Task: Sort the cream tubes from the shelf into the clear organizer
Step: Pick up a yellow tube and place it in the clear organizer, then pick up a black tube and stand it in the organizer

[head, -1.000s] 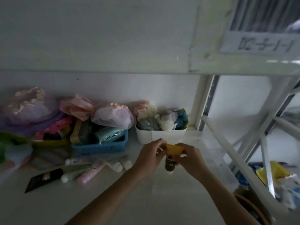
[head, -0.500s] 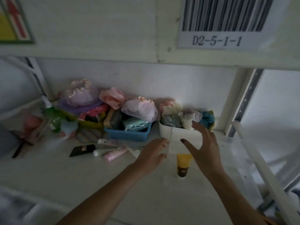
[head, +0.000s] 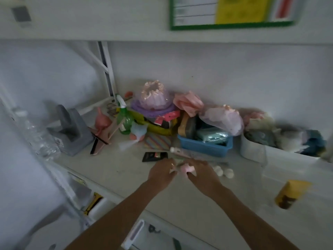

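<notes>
Both hands meet over the loose cream tubes on the white shelf [head: 115,168]. My left hand [head: 162,173] and my right hand [head: 202,173] close around a pink tube [head: 185,168] between them; blur hides the exact grip. Another pale tube with a white cap [head: 178,151] lies just behind my hands. Two white tube caps [head: 223,171] show to the right of my right hand. A yellow tube with a dark cap [head: 290,193] stands cap down in the clear organizer [head: 288,159] at the right.
Along the back wall sit a blue basket [head: 203,147], a white bin [head: 252,150] of cloth items, pastel caps, a green spray bottle [head: 124,121] and a grey holder [head: 72,130]. A black card [head: 155,156] lies left of the tubes. A shelf upright [head: 106,69] rises at back left.
The yellow tube was let go and stays standing in the organizer. Both hands moved left to the loose tubes and closed on a pink one. My view swung left.
</notes>
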